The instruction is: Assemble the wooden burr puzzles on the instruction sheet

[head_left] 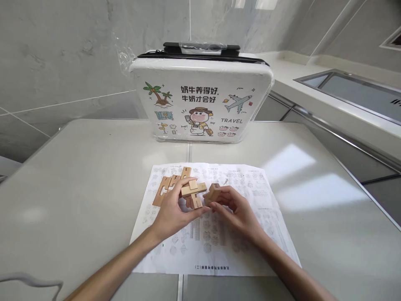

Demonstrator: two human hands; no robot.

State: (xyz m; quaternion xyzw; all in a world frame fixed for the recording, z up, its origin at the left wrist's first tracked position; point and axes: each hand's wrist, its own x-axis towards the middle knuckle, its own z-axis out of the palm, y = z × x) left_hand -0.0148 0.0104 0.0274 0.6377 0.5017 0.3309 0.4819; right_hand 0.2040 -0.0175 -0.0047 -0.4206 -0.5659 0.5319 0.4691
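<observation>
My left hand (171,211) is closed around a cluster of interlocked wooden puzzle pieces (194,190), held above the paper. Between the thumb and fingers of my right hand (234,209) is a single notched wooden puzzle piece (214,192), with a number marked on its end. It is tilted and close to the right side of the cluster; I cannot tell whether they touch. Several more numbered wooden pieces (165,182) lie side by side behind my left hand, partly hidden by it. Beneath everything lies a printed instruction sheet (250,261) with rows of small diagrams.
A white case (200,75) with cartoon prints, wrapped in clear plastic, stands at the back of the pale table (78,179). To the right runs a counter (338,96) with a dark inset panel (360,96). A grey tiled wall (69,54) rises behind.
</observation>
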